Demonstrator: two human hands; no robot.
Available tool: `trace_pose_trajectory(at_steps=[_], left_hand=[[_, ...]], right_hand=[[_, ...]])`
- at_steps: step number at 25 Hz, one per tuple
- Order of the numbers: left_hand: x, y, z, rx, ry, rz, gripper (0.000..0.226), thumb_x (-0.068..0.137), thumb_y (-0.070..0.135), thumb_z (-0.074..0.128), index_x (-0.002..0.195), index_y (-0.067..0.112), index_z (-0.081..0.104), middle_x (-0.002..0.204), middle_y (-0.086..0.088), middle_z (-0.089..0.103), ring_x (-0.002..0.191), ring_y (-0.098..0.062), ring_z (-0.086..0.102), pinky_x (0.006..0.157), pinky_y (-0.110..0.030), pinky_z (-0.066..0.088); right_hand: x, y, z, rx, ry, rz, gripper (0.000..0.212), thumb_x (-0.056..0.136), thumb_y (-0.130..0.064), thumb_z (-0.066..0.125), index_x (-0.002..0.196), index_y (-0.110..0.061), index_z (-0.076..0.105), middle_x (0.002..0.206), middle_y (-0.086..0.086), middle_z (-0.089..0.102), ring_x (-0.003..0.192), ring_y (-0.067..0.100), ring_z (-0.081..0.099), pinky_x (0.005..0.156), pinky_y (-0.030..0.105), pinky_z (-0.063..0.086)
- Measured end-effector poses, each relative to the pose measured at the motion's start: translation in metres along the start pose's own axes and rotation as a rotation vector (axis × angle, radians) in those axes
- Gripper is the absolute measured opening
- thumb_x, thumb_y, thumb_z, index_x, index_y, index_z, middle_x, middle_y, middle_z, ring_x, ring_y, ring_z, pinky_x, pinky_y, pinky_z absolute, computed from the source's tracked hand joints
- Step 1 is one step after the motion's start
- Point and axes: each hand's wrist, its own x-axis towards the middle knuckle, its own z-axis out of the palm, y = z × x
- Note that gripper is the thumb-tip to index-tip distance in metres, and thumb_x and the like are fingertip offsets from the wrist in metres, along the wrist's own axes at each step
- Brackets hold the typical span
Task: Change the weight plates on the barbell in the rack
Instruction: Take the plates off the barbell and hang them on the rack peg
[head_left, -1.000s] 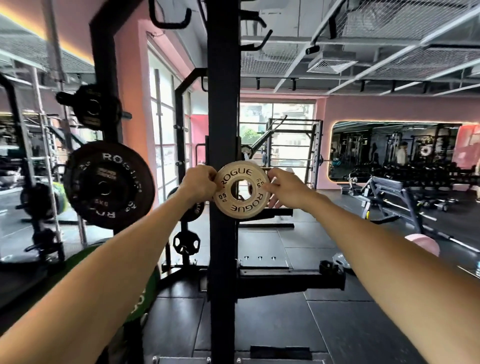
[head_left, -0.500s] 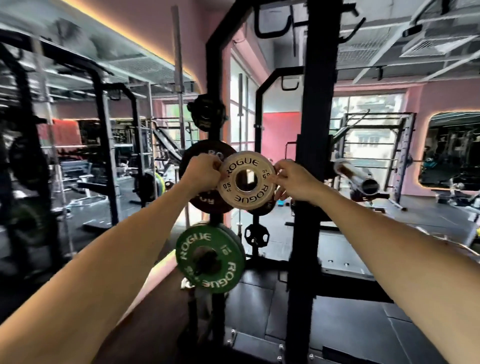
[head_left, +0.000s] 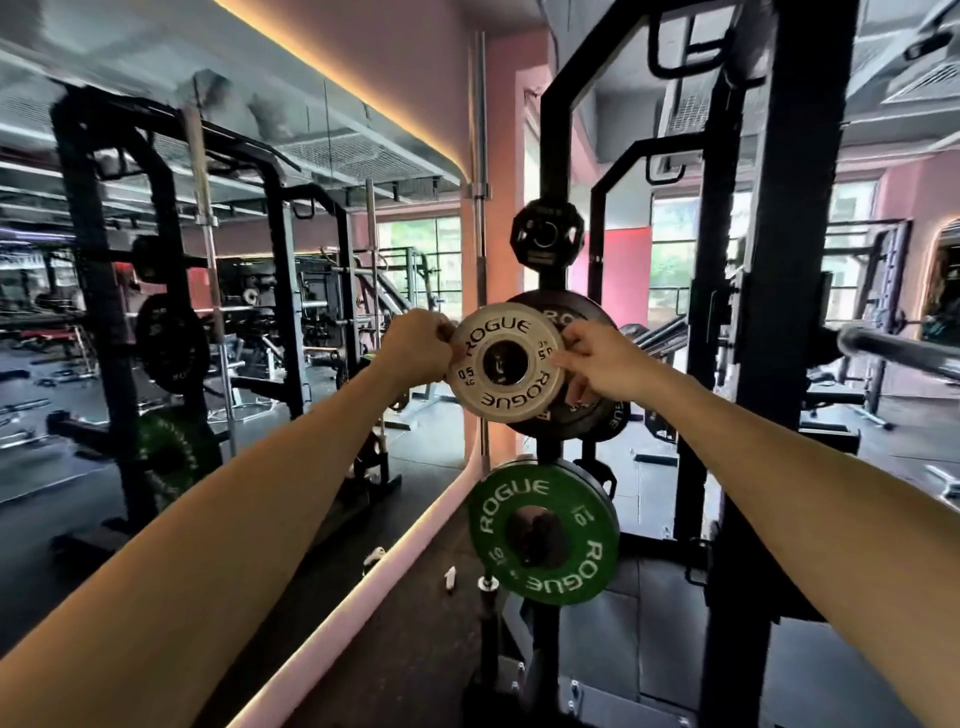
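Note:
I hold a small white ROGUE plate (head_left: 506, 370) upright at arm's length. My left hand (head_left: 421, 347) grips its left edge and my right hand (head_left: 597, 366) pinches its right edge. The plate hangs right in front of a black ROGUE plate (head_left: 582, 415) stored on the rack post (head_left: 553, 156). A green ROGUE plate (head_left: 543, 535) marked 10 sits on a peg below. The bare end of the barbell (head_left: 898, 353) pokes in at the right edge, behind a rack upright (head_left: 753, 364).
A small black plate (head_left: 547, 235) hangs higher on the same post. A wall mirror (head_left: 208, 312) fills the left side and reflects racks and bars. An upright bar (head_left: 480, 249) stands by the pink wall. Black rubber flooring (head_left: 363, 623) lies below.
My view has swung left and closer to the plate storage post. The white plate, still held in both hands, now sits in front of the black stored plate, with the green plate below.

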Motion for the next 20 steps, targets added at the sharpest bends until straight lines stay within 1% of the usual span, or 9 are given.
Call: trace_pose_trajectory(at_steps=[2, 4, 9, 11, 13, 16, 19, 20], left_hand=[[0.01, -0.023, -0.006, -0.04, 0.006, -0.003, 0.022, 0.082, 0.002, 0.064, 0.101, 0.004, 0.075, 0.097, -0.016, 0.074, 0.09, -0.031, 0.069, 0.08, -0.042, 0.059], [0.021, -0.042, -0.007, -0.065, 0.0, -0.011, 0.023, 0.082, 0.001, 0.063, 0.102, 0.004, 0.074, 0.096, -0.015, 0.074, 0.089, -0.03, 0.069, 0.08, -0.042, 0.059], [0.058, -0.071, 0.011, -0.106, -0.028, -0.003, 0.023, 0.08, -0.003, 0.061, 0.1, 0.001, 0.073, 0.093, -0.015, 0.074, 0.086, -0.029, 0.07, 0.08, -0.043, 0.059], [0.082, -0.079, 0.023, -0.108, -0.033, 0.028, 0.024, 0.081, -0.002, 0.061, 0.101, 0.001, 0.073, 0.094, -0.014, 0.073, 0.087, -0.029, 0.07, 0.081, -0.043, 0.059], [0.107, -0.081, 0.038, -0.092, -0.031, 0.062, 0.022, 0.081, -0.003, 0.06, 0.1, 0.0, 0.072, 0.093, -0.015, 0.073, 0.086, -0.03, 0.069, 0.081, -0.042, 0.058], [0.148, -0.08, 0.061, -0.099, -0.033, 0.098, 0.018, 0.082, -0.003, 0.059, 0.094, -0.001, 0.072, 0.087, -0.017, 0.073, 0.077, -0.028, 0.069, 0.075, -0.038, 0.059], [0.198, -0.079, 0.077, -0.084, -0.027, 0.198, 0.015, 0.083, 0.001, 0.061, 0.09, -0.002, 0.073, 0.084, -0.018, 0.071, 0.081, -0.032, 0.068, 0.077, -0.041, 0.058], [0.214, -0.077, 0.079, -0.08, -0.019, 0.221, 0.014, 0.083, 0.004, 0.062, 0.089, -0.001, 0.074, 0.083, -0.016, 0.071, 0.082, -0.031, 0.068, 0.077, -0.04, 0.057]], right_hand=[[0.018, -0.008, 0.015, -0.016, -0.007, -0.002, 0.007, 0.098, -0.017, 0.053, 0.098, -0.014, 0.047, 0.087, 0.009, 0.067, 0.049, 0.019, 0.063, 0.042, 0.026, 0.048], [0.035, -0.011, 0.027, -0.026, -0.007, -0.004, 0.009, 0.098, -0.017, 0.053, 0.093, -0.019, 0.046, 0.085, 0.007, 0.067, 0.046, 0.016, 0.063, 0.041, 0.025, 0.047], [0.072, 0.003, 0.039, -0.057, 0.012, 0.022, 0.01, 0.098, -0.019, 0.053, 0.103, -0.011, 0.047, 0.088, 0.01, 0.068, 0.044, 0.014, 0.061, 0.04, 0.024, 0.046], [0.091, 0.016, 0.039, -0.073, 0.031, 0.024, 0.007, 0.098, -0.02, 0.053, 0.098, -0.015, 0.049, 0.085, 0.01, 0.069, 0.046, 0.019, 0.062, 0.041, 0.026, 0.047], [0.112, 0.031, 0.036, -0.082, 0.058, 0.023, 0.008, 0.098, -0.02, 0.054, 0.092, -0.018, 0.048, 0.082, 0.012, 0.069, 0.048, 0.023, 0.062, 0.042, 0.029, 0.048], [0.143, 0.052, 0.024, -0.109, 0.102, 0.053, 0.008, 0.097, -0.021, 0.055, 0.098, -0.015, 0.05, 0.081, 0.012, 0.069, 0.046, 0.022, 0.062, 0.045, 0.031, 0.048], [0.181, 0.064, 0.006, -0.158, 0.143, 0.056, 0.009, 0.097, -0.021, 0.055, 0.096, -0.014, 0.049, 0.073, 0.012, 0.067, 0.046, 0.021, 0.061, 0.046, 0.03, 0.049], [0.192, 0.066, -0.001, -0.169, 0.154, 0.054, 0.01, 0.097, -0.021, 0.055, 0.097, -0.013, 0.049, 0.071, 0.01, 0.067, 0.045, 0.02, 0.06, 0.045, 0.029, 0.048]])
